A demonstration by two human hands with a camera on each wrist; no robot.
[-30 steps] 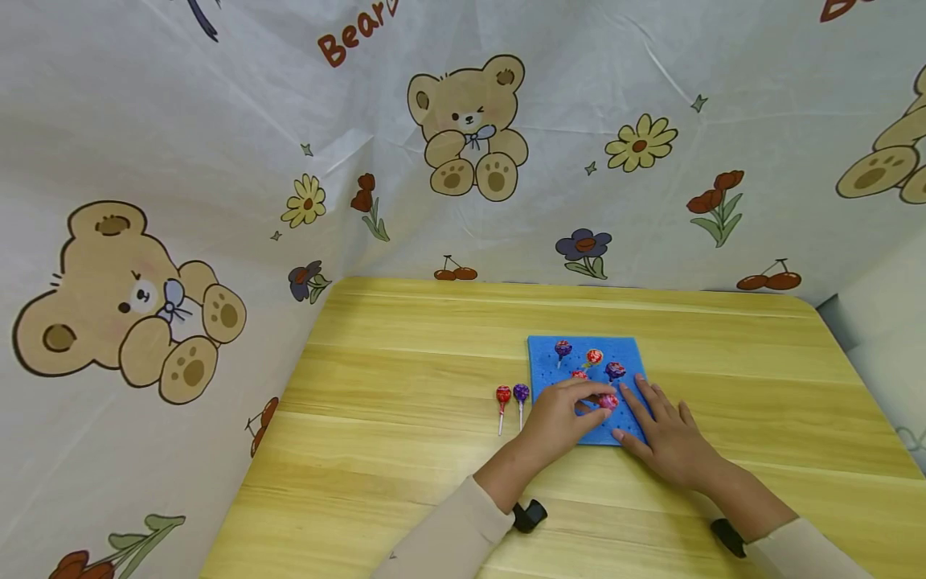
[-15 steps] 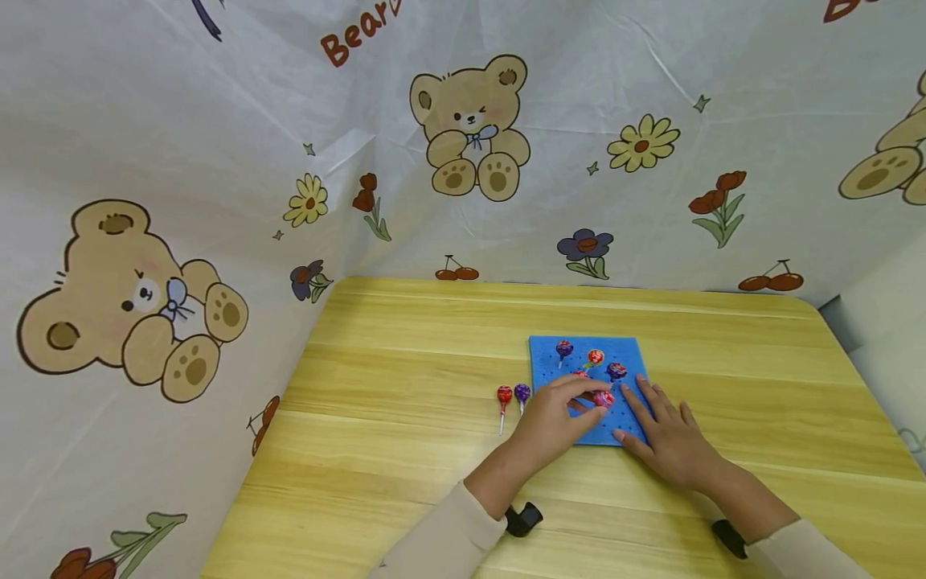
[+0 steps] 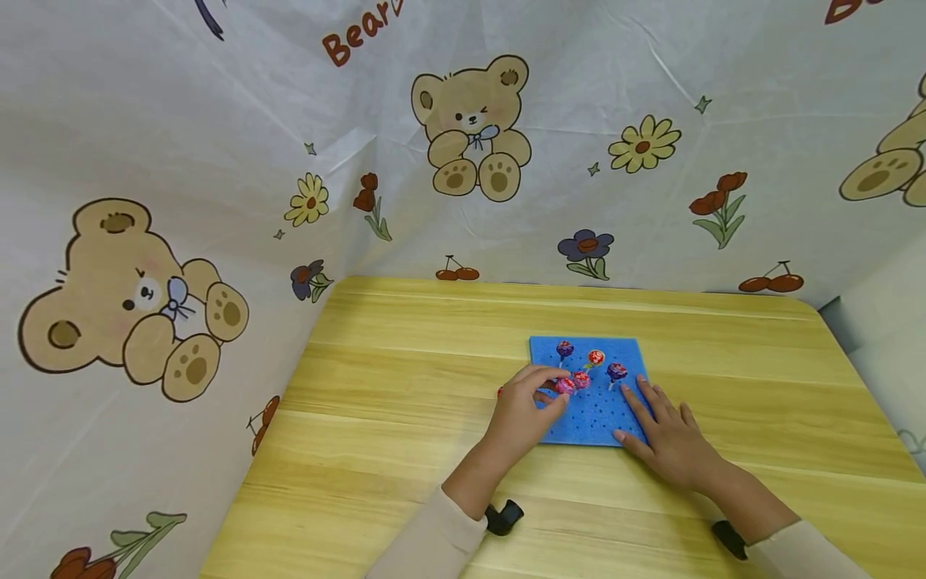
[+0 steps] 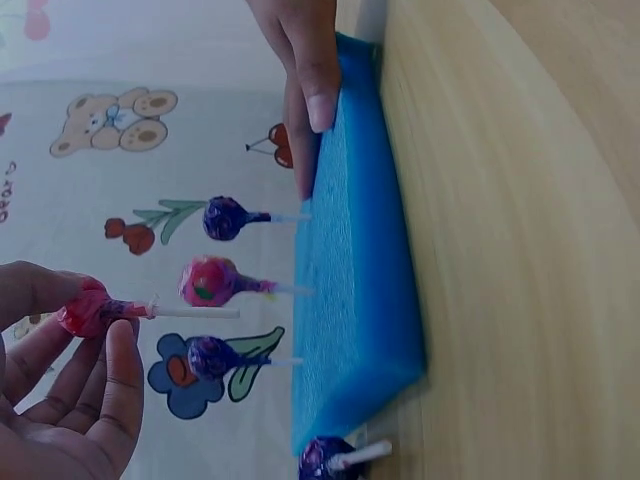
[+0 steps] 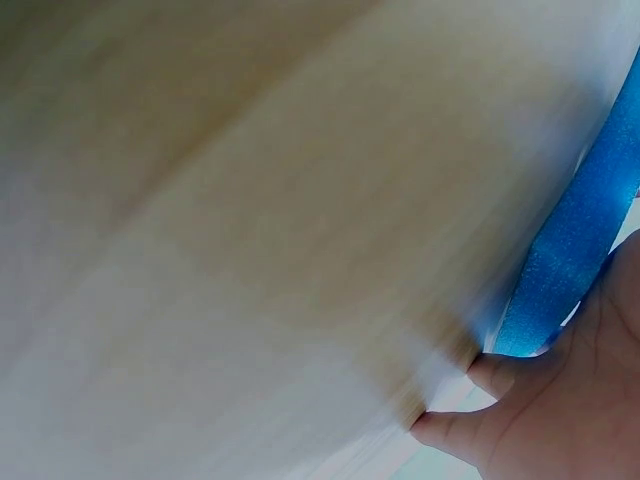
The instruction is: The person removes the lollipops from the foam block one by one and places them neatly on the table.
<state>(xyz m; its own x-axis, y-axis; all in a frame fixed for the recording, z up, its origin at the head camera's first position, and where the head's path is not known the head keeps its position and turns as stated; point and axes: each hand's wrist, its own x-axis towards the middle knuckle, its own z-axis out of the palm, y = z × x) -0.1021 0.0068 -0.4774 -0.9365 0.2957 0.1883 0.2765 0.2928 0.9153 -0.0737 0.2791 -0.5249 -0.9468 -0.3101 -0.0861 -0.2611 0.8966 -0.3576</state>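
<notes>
My left hand (image 3: 522, 408) pinches a wrapped pink-red lollipop (image 3: 566, 387) by its head, above the left part of a blue foam block (image 3: 596, 422). Its white stick hangs free of the foam in the left wrist view. Two purple lollipops (image 3: 616, 371) (image 3: 564, 349), a red-and-yellow lollipop (image 3: 596, 358) and a pink-red lollipop (image 3: 582, 379) stand in the foam. My right hand (image 3: 669, 442) rests with spread, straight fingers on the block's right edge. A purple lollipop (image 4: 325, 458) lies beside the block. My left hand nearly hides a red lollipop (image 3: 500, 392).
The foam surface has rows of small dark holes. Under it is a light wood table (image 3: 405, 378). A white cloth (image 3: 564, 88) printed with bears and flowers hangs behind and at the left.
My left hand has lifted the pink-red lollipop off the block's right-middle area and carried it left. It now covers the lollipops on the table. My right hand stays put.
</notes>
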